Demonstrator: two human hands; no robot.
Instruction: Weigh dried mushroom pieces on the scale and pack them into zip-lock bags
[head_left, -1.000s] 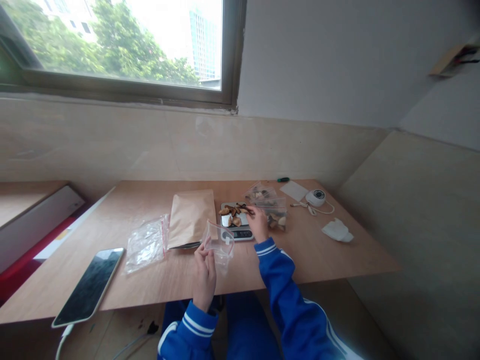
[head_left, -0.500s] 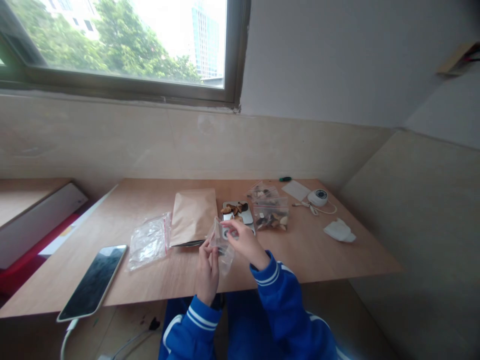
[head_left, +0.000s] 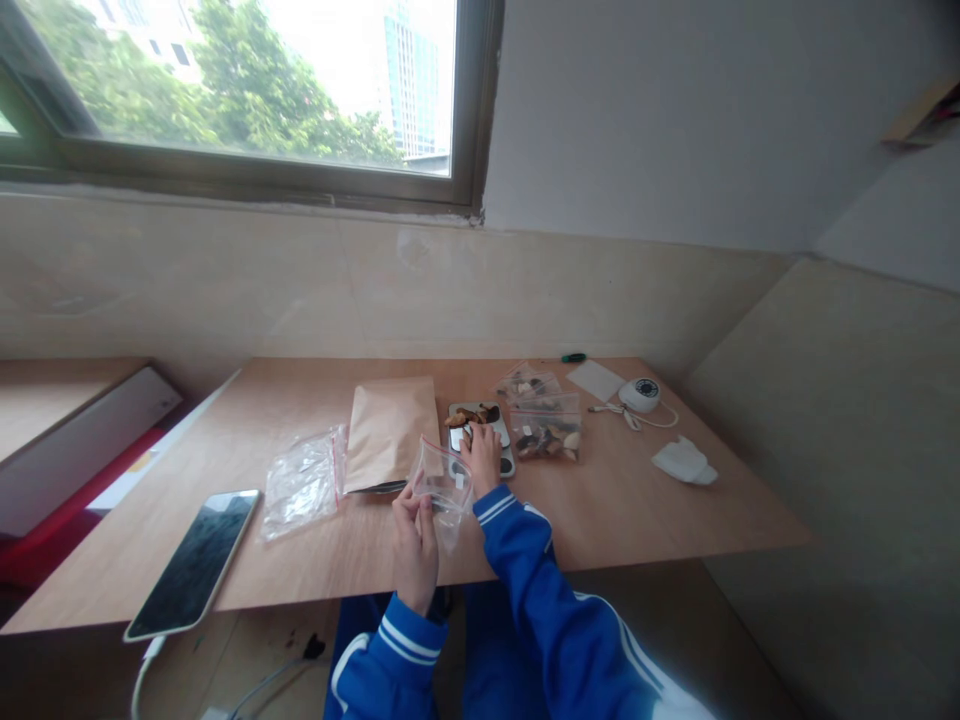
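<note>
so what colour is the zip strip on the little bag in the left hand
Red, along the top edge of the clear bag that the left hand holds; head view.

Clear, crinkly plastic on the bag (head_left: 442, 478) in the left hand (head_left: 415, 540). Matt brown paper for the pouch (head_left: 390, 432). Shiny metal on the scale (head_left: 480, 432). The table (head_left: 637, 500) is smooth, pale wood. Glossy black glass on the phone (head_left: 195, 562).

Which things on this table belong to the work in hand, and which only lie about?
In use:
left hand, holding small clear zip bag
right hand, on small silver scale
brown dried pieces
filled clear bags

Lying about:
black smartphone
white round device
crumpled white tissue
</note>
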